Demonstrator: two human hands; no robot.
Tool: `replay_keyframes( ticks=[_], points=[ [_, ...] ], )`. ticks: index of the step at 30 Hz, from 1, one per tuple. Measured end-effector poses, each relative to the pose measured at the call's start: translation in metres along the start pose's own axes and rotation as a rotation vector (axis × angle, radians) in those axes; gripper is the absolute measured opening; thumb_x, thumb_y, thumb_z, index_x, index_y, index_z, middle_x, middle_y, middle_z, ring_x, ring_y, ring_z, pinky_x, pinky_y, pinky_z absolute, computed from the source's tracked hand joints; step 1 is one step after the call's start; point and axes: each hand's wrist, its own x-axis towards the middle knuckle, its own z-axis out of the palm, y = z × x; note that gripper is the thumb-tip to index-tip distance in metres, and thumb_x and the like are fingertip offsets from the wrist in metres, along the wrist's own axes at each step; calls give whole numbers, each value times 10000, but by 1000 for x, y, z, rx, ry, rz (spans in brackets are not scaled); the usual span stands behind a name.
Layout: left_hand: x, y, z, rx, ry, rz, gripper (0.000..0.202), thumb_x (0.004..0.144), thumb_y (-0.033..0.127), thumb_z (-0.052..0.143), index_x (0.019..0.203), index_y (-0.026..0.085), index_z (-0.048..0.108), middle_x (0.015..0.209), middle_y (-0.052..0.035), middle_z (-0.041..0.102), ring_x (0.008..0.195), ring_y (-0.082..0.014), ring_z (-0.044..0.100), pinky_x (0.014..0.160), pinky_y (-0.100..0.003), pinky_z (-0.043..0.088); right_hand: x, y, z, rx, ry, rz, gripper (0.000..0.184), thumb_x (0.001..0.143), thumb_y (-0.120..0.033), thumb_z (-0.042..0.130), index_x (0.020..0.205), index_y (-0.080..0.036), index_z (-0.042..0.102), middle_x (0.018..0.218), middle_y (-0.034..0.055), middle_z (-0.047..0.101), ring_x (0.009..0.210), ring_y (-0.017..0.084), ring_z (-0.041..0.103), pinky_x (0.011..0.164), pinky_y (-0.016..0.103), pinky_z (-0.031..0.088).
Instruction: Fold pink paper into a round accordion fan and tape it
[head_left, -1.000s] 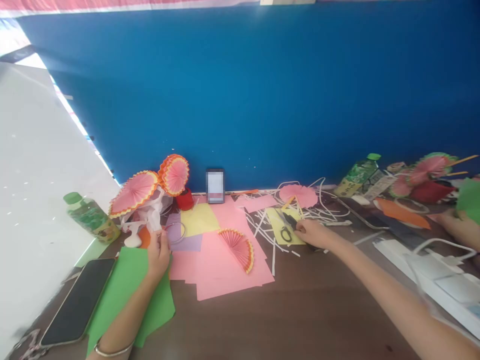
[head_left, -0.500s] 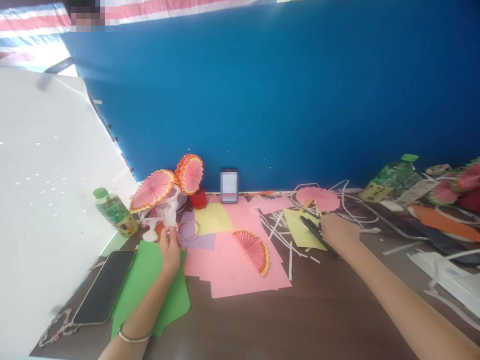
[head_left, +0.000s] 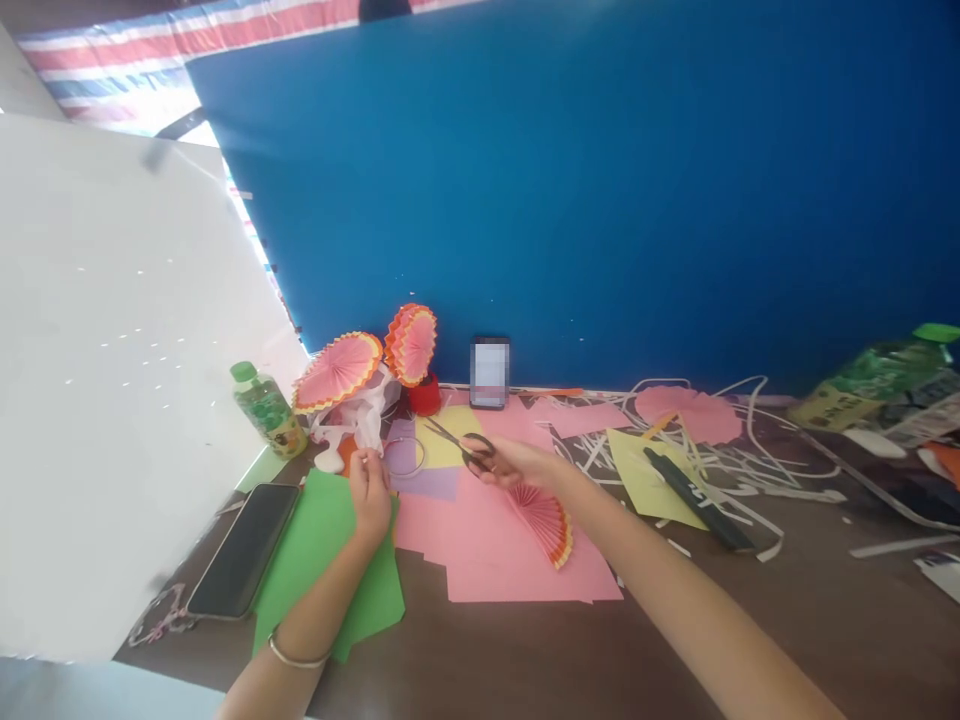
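My right hand [head_left: 504, 462] grips the black-handled scissors [head_left: 480, 455] by the loops, blades pointing up and left over yellow paper [head_left: 436, 452]. Below it, a pleated pink fan [head_left: 546, 522] with orange and yellow edging lies on pink sheets [head_left: 480, 560], partly under my right forearm. My left hand [head_left: 370, 495] is closed, fingertips pinched together beside a thin pale ring [head_left: 406, 457] and crumpled white plastic [head_left: 367, 425]; what the fingers hold is too small to make out. Green sheets [head_left: 322, 520] lie under my left wrist.
Two pleated paper rosettes [head_left: 341, 370] stand at the back by a red roll [head_left: 425, 396]. A green-capped bottle [head_left: 270, 410] and a phone [head_left: 244, 550] are at left. White paper strips [head_left: 592, 455], a black cutter-like tool [head_left: 697, 500] and another bottle [head_left: 877, 380] lie rightward.
My right hand has moved left from the black tool by the yellow paper, and scissors now show in it. My left hand stays pinched near the ring. The view has turned slightly left.
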Motion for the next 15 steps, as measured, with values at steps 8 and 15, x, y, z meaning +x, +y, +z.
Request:
replay_keyframes(
  ticks=[8, 15],
  points=[
    [-3, 1, 3, 64, -32, -13, 270, 860, 446, 381, 747, 200, 385, 501, 73, 299, 411, -73, 271, 393, -198, 234, 87, -13, 8, 144, -164, 49, 405, 755, -537, 473, 614, -161, 424, 491, -41, 427, 313, 26, 302, 198, 111, 167],
    [-5, 6, 6, 79, -36, -42, 296, 848, 484, 378, 759, 202, 375, 499, 75, 278, 404, -74, 261, 384, -210, 223, 108, -18, 11, 186, -74, -41, 398, 760, -536, 475, 623, -167, 421, 478, -53, 414, 303, 22, 278, 197, 114, 157]
  ],
)
